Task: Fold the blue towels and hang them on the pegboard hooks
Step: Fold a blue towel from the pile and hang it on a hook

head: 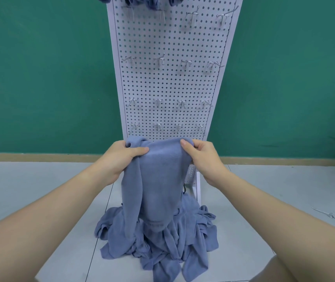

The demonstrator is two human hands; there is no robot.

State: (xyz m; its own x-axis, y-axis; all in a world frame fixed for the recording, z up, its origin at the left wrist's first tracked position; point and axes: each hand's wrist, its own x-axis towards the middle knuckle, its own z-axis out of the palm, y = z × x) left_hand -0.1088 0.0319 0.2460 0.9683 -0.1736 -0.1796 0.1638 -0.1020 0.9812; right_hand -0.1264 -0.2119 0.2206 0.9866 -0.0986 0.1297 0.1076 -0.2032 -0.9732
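Left hand (121,159) | right hand (202,157): both pinch soft blue towel (160,180) | crumpled pile (158,245) below

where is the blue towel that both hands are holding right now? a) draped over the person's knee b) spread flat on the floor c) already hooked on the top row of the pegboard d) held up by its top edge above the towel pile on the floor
d: the left hand and right hand each grip the top edge of the blue towel, which hangs down over the towel pile in front of the pegboard.
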